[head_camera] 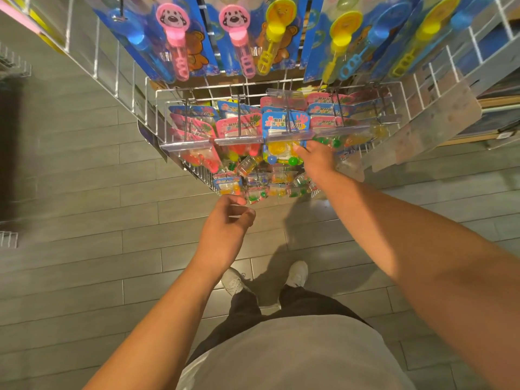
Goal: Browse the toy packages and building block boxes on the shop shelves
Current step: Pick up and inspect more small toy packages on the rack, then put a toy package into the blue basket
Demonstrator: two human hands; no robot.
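Blue bubble-wand packages (180,38) with pink, yellow and blue wands hang in a row at the top. Below them, small ball toy packs (285,125) hang on hooks behind a clear price rail (239,140). My right hand (316,159) reaches up to the pack with a yellow blister (278,152); its fingers touch the pack's right edge, and whether they grip it is hidden. My left hand (228,223) hovers lower with curled fingers, holding nothing, just below a wire basket (197,171) of small clear toy packs (264,184).
A white wire grid rack (112,71) runs up the left side and another panel (422,88) on the right. Grey plank flooring (84,220) surrounds the display. My own shoes (235,281) stand just under the rack. More shelving sits at the far right (498,114).
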